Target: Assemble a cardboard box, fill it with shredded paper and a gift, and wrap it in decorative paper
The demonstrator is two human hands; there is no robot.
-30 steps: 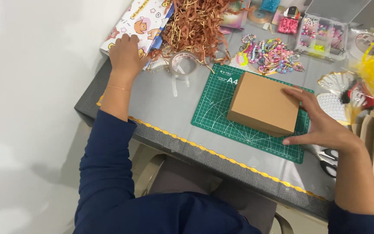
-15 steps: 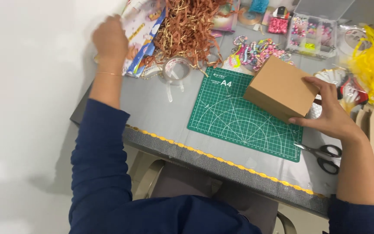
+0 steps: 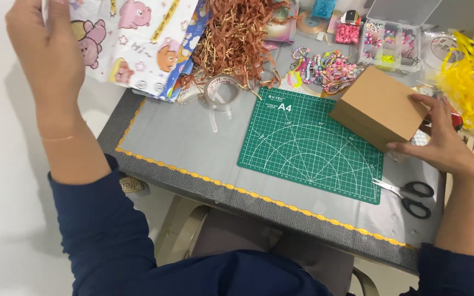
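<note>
From the head camera, the left hand (image 3: 48,52) pinches the edge of one cartoon-printed wrapping sheet (image 3: 138,41) raised at the table's far left, while the right hand (image 3: 440,140), fingers spread, grips one brown cardboard box (image 3: 379,107) beside one green cutting mat (image 3: 314,145), near one pair of scissors (image 3: 410,194) and one tape roll (image 3: 221,90).

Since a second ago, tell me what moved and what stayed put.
The right hand slid the box off the mat's middle to its far right corner, gripping it throughout. The left hand took hold of the wrapping paper and lifted its edge. The tape roll and scissors stayed put.
</note>
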